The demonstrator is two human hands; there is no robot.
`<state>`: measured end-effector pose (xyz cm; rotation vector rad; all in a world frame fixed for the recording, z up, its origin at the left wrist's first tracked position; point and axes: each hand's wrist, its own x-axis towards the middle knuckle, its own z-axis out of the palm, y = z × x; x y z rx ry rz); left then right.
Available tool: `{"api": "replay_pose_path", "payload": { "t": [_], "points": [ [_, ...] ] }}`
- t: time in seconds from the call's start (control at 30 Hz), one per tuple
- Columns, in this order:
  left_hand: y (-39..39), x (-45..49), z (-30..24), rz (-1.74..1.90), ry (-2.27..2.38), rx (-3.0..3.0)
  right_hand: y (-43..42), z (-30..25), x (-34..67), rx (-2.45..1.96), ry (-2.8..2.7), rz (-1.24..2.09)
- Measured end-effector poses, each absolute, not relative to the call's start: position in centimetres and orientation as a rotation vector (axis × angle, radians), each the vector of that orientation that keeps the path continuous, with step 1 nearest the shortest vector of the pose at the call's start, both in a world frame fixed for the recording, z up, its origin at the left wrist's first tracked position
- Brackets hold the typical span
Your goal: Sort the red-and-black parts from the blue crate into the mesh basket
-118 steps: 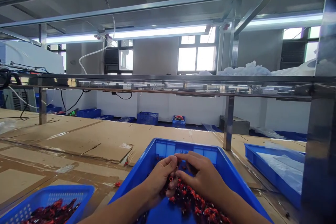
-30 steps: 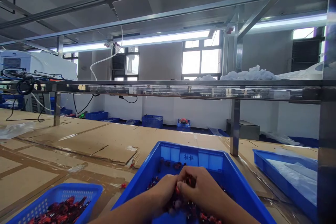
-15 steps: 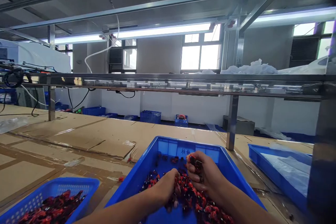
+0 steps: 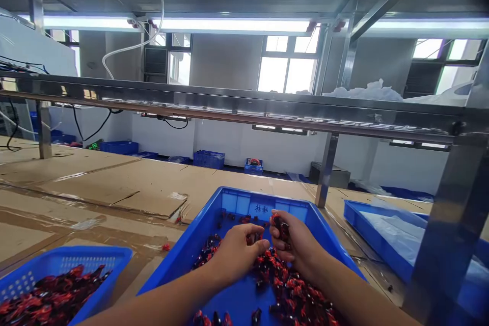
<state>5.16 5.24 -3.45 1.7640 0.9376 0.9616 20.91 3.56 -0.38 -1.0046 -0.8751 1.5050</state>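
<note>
Now left hand (image 4: 237, 250) off pile (image 4: 290, 285); right hand (image 4: 294, 247) still cupping parts (image 4: 282, 227).

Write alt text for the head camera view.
A person's right hand cups a few small red-and-black parts above a blue plastic tray holding a heap of them, while the left hand reaches in beside it. A blue mesh basket of similar parts sits left on a cardboard-covered bench.

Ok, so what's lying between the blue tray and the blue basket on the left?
In the head view, a cardboard sheet lies between the blue tray and the blue basket, with one small red piece on it.
</note>
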Motion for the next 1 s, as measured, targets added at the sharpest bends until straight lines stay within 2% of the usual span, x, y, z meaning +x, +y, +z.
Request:
{"api": "replay_pose_path", "payload": {
  "t": [0.37,0.63,0.73,0.87,1.0],
  "points": [
    [4.0,4.7,-1.6,1.247,0.906,1.955,4.0,-0.3,21.4,-0.794,-0.777,1.54],
    [3.8,4.5,-1.6,1.275,0.993,2.097,3.4,-0.6,20.4,-0.82,-1.009,1.545],
    [3.8,4.5,-1.9,1.248,0.956,2.09,3.1,-0.4,20.2,-0.856,-1.266,1.273],
    [3.9,4.5,-2.3,1.241,0.973,2.047,2.4,0.6,20.6,-1.019,-1.814,0.516],
    [4.4,4.5,-2.4,1.223,1.014,2.001,2.0,1.0,20.8,-1.068,-1.979,0.249]
  ]
}}
